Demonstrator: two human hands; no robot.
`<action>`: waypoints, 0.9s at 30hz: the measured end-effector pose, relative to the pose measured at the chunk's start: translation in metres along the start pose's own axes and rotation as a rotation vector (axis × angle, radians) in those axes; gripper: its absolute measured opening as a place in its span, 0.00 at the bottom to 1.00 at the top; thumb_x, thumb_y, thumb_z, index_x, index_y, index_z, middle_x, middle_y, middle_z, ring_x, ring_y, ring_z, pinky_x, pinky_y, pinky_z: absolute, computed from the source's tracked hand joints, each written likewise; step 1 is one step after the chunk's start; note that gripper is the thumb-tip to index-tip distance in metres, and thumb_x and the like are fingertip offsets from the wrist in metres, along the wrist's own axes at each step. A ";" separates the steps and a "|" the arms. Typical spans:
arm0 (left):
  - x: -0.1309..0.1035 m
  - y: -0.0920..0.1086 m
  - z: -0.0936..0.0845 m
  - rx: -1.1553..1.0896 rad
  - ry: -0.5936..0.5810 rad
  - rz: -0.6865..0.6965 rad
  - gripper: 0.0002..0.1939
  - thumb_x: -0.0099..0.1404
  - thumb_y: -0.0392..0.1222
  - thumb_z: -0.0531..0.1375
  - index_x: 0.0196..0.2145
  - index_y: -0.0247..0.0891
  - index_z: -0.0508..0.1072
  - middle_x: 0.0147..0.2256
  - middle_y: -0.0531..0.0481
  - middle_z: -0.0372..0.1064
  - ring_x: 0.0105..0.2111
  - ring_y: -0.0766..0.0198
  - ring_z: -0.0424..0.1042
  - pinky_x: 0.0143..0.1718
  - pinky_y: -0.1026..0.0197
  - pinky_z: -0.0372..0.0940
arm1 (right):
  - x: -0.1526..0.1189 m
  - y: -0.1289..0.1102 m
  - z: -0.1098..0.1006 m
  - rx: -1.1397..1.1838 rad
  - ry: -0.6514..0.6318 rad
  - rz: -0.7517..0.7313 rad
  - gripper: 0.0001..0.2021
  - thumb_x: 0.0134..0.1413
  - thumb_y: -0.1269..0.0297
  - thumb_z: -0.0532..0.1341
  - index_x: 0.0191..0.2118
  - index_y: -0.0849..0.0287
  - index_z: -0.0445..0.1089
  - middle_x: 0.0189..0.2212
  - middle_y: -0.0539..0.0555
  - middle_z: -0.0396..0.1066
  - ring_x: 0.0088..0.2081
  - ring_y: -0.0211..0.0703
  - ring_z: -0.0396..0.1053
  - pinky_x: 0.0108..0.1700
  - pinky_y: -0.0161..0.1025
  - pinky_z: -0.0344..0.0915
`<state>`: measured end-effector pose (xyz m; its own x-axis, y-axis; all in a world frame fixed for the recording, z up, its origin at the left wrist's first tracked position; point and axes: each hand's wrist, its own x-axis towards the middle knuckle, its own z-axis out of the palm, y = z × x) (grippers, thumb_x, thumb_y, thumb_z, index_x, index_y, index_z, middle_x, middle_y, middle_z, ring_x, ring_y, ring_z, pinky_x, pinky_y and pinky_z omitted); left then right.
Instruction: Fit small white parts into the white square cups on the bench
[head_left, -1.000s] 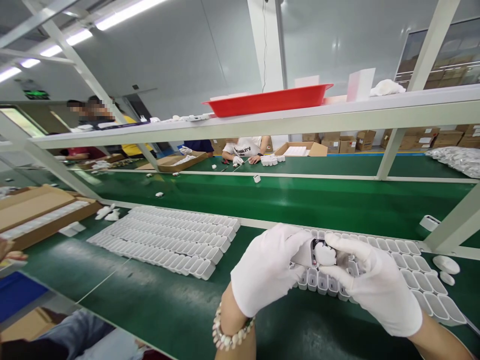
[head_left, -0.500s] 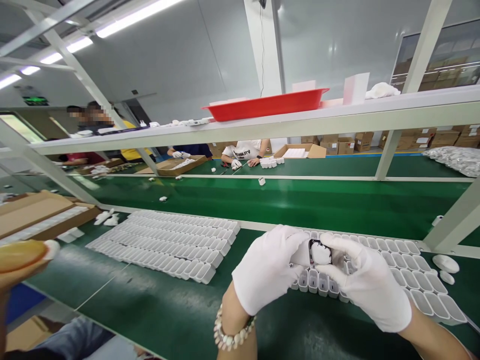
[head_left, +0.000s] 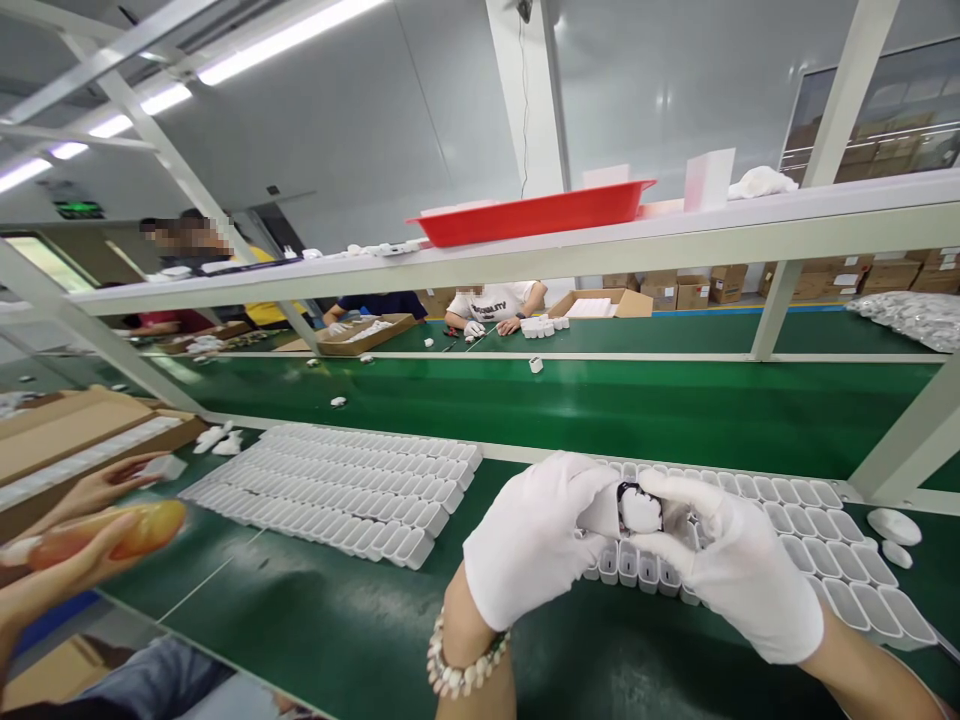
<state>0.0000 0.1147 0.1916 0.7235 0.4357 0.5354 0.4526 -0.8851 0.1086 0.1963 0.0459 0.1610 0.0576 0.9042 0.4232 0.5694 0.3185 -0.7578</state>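
Both my hands wear white gloves and meet over the green bench. My left hand (head_left: 532, 535) grips a small white plastic housing (head_left: 639, 508) from the left side, a bead bracelet on its wrist. My right hand (head_left: 739, 565) pinches the same housing from the right, thumb on its front face. A dark opening shows at the housing's top left. Beneath my hands lies a row block of empty white housings (head_left: 817, 545) standing open side up. A second, larger block of white housings (head_left: 352, 480) lies to the left.
A green conveyor belt (head_left: 600, 400) carries single white parts past the bench. A white shelf rail holds a red tray (head_left: 536, 210). A neighbour's hands (head_left: 82, 530) at the left hold an orange object beside cardboard boxes (head_left: 67, 420). People work across the belt.
My hands stay locked on the housing with only slight shifts. The neighbour's hands with the orange object came into view at the left. Loose parts on the belt drifted right.
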 end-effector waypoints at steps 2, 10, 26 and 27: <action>0.001 0.002 0.000 -0.007 -0.001 0.008 0.23 0.57 0.30 0.56 0.51 0.41 0.66 0.42 0.47 0.70 0.42 0.59 0.71 0.42 0.57 0.69 | 0.001 -0.002 -0.001 0.000 -0.012 0.003 0.18 0.49 0.68 0.67 0.48 0.46 0.72 0.33 0.42 0.77 0.31 0.37 0.74 0.36 0.34 0.75; 0.001 0.005 -0.004 0.002 0.020 -0.004 0.24 0.56 0.29 0.57 0.50 0.42 0.66 0.42 0.47 0.72 0.41 0.57 0.72 0.39 0.56 0.70 | 0.001 0.003 0.002 0.018 -0.008 -0.050 0.19 0.51 0.69 0.64 0.50 0.51 0.71 0.40 0.48 0.77 0.36 0.43 0.75 0.41 0.42 0.76; -0.001 0.009 -0.010 -0.054 0.121 0.014 0.27 0.56 0.31 0.59 0.53 0.47 0.64 0.43 0.48 0.72 0.42 0.57 0.73 0.43 0.54 0.72 | -0.005 0.000 -0.003 0.055 -0.013 -0.274 0.27 0.53 0.68 0.65 0.59 0.50 0.61 0.36 0.49 0.74 0.35 0.42 0.73 0.39 0.40 0.74; -0.001 0.010 -0.011 -0.059 0.128 0.012 0.28 0.56 0.32 0.60 0.54 0.48 0.64 0.43 0.48 0.73 0.42 0.57 0.74 0.43 0.54 0.72 | -0.006 0.000 -0.003 0.030 0.012 -0.333 0.28 0.55 0.68 0.65 0.60 0.49 0.59 0.37 0.50 0.74 0.37 0.42 0.74 0.40 0.40 0.73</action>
<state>-0.0022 0.1039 0.2007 0.6549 0.4035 0.6390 0.4096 -0.9001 0.1486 0.1987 0.0395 0.1603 -0.1183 0.7458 0.6556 0.5345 0.6043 -0.5909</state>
